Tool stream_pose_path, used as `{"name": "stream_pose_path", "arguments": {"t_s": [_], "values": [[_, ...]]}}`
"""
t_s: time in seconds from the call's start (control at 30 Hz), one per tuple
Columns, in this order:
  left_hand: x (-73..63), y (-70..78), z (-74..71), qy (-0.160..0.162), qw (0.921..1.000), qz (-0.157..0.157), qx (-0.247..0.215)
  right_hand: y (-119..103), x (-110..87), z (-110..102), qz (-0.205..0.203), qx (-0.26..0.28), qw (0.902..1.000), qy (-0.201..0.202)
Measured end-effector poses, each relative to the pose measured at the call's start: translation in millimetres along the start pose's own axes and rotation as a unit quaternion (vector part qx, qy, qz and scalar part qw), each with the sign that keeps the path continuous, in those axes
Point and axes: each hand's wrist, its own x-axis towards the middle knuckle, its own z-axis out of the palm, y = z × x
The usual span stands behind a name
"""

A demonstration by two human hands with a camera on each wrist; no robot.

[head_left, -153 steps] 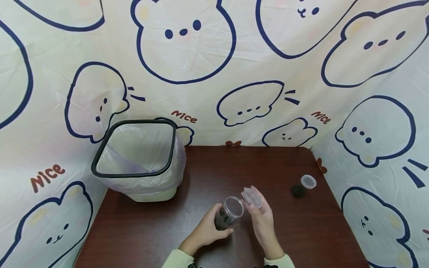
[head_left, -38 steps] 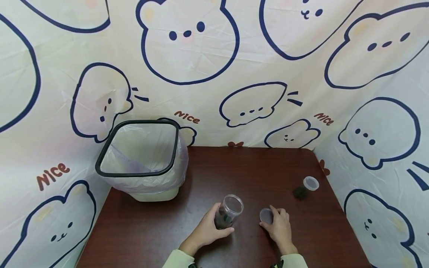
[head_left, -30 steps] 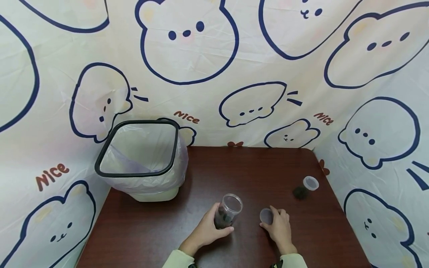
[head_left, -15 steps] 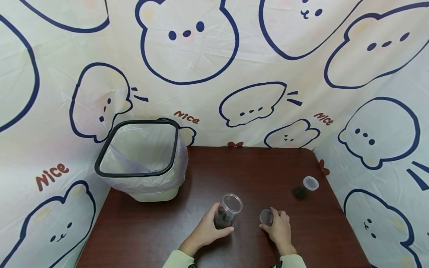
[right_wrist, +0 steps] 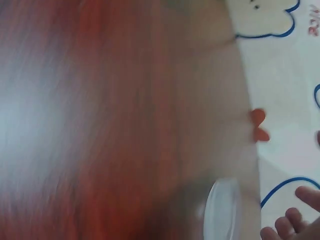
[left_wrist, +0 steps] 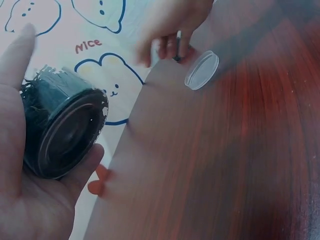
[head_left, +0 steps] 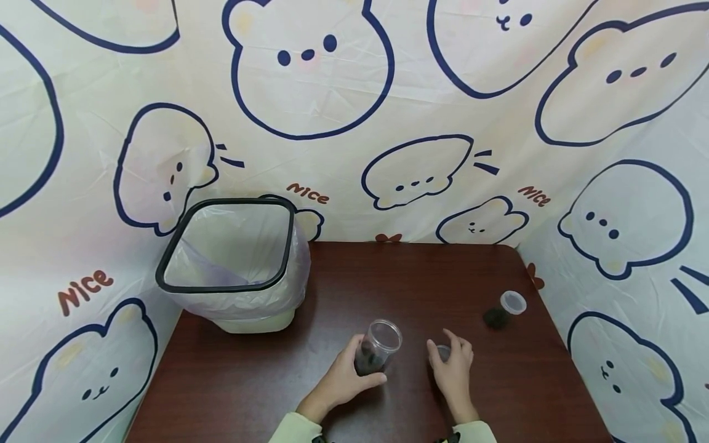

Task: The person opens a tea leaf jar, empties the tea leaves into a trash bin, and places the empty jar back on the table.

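Note:
My left hand (head_left: 343,380) grips a clear round jar (head_left: 378,349), its uncovered rim facing up in the head view. Dark shredded stuff (left_wrist: 37,102) shows through the jar wall in the left wrist view, where the jar's base is tilted toward the camera. To the right, a clear round lid (head_left: 444,352) lies on the table, partly behind my right hand (head_left: 455,372). That hand is just above the lid with its fingers spread and holds nothing; the left wrist view shows a gap between hand and lid.
A bin (head_left: 255,314) with a dark rim and a plastic liner stands at the left of the brown table (head_left: 388,277). At the right lie a dark green round clump (head_left: 495,317) and a small translucent white disc (head_left: 513,302). Patterned cloth hangs behind the table.
The right hand took the lid off to the right and set it on the table. It has now let go and lifted slightly. The left hand still holds the jar in place.

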Motion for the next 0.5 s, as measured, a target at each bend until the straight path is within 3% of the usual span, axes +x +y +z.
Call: {"name": "stream_pose_path", "arguments": {"t_s": [0.1,0.2,0.37,0.43,0.5], "values": [[2.4,-0.5,0.4,-0.011,0.9999,0.010,-0.005,-16,-3.7,4,-0.002,0.071,0.9974,-0.014],[3.3,-0.9,0.3,-0.021,0.9993,0.028,-0.015,-35,-9.7,9,-0.025,0.150,0.9878,-0.034],[4.4,-0.6,1.4,-0.029,0.9983,0.040,-0.031,-61,-20.7,14,-0.082,0.284,0.9511,-0.088],[4.9,-0.5,2.1,-0.027,0.9981,0.043,-0.035,-68,-25.0,16,-0.110,0.309,0.9389,-0.104],[5.1,0.1,2.7,-0.024,0.9981,0.046,-0.032,-75,-28.7,17,-0.141,0.311,0.9327,-0.116]]}}
